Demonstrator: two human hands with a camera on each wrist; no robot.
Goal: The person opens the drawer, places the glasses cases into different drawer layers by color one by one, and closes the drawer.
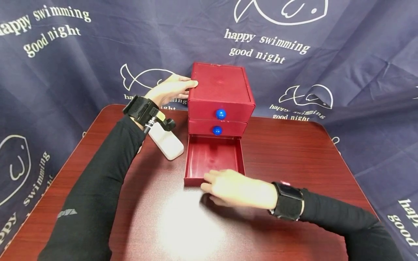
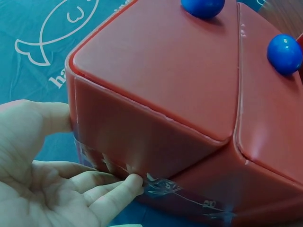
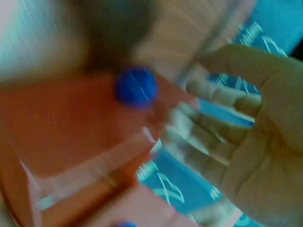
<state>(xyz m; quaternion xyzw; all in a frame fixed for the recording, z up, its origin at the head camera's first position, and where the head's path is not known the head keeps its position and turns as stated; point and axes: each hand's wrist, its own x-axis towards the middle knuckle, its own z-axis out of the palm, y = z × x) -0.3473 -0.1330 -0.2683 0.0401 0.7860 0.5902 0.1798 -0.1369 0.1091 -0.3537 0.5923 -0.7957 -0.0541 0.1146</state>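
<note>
A dark-red plastic drawer cabinet point(image 1: 222, 83) stood on a glossy reddish-brown table point(image 1: 294, 156) before a navy fish-print curtain point(image 1: 352, 47); its lowest drawer point(image 1: 212, 157) extended toward the person, the two above closed. The left hand point(image 1: 173, 87) rested against the cabinet's left side, fingers extended along the wall, thumb at the top edge. The right hand point(image 1: 228, 186), fingers loosely spread, was at the drawer's front near its round blue knob point(image 3: 136, 88); contact could not be told. A white oblong block point(image 1: 168, 143) lay left of the cabinet.

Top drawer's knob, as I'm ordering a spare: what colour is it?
Bright blue; the knob shows best in the head view.
</note>
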